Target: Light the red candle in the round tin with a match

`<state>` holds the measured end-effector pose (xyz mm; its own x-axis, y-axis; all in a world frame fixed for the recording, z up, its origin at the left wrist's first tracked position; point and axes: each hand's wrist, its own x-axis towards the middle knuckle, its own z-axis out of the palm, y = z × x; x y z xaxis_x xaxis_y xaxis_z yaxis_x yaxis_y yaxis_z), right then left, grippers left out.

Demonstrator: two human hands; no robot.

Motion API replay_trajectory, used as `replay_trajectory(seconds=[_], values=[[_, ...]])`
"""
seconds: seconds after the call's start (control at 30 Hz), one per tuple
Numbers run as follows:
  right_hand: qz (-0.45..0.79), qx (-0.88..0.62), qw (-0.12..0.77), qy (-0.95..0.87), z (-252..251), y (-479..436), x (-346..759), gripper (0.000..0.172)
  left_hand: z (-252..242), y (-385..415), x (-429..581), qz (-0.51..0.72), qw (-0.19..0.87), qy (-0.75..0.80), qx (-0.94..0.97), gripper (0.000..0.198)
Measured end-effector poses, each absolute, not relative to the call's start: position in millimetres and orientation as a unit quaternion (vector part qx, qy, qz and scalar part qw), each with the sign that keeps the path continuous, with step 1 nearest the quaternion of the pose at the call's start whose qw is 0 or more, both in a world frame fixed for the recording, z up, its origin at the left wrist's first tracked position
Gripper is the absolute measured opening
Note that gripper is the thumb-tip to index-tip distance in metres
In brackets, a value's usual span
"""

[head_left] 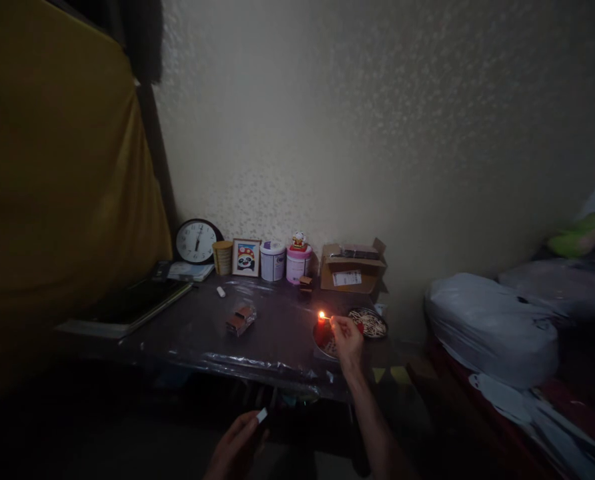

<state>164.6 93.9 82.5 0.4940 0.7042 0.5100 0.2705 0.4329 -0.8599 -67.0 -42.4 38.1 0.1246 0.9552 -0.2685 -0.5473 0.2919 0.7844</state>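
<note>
My right hand is closed on a thin matchstick, whose tip meets the flame at the top of a red candle. The candle stands upright in a round dish near the table's front right. Just behind my right hand is a dark plate of matchsticks. Low in the view, in front of the table edge, my left hand is closed on a small white-ended object, too dark to name.
On the table lie a wrapped brown packet and a small white piece. Along the wall stand a clock, yellow cup, panda picture, two tubs and a cardboard box. White bags sit right.
</note>
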Motion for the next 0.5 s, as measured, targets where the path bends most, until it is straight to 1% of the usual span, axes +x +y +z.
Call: replay_trajectory(seconds=[0.13,0.4,0.5], values=[[0.16,-0.507,0.703,-0.472,83,93,164,0.023,39,-44,-68,0.533,0.697,0.412,0.244,0.034],[0.182,-0.496,0.71,-0.465,90,82,162,0.019,37,-40,-66,0.533,0.694,0.418,0.244,0.032],[0.198,-0.484,0.718,-0.46,97,75,160,0.019,37,-42,-67,0.531,0.705,0.394,0.257,0.031]])
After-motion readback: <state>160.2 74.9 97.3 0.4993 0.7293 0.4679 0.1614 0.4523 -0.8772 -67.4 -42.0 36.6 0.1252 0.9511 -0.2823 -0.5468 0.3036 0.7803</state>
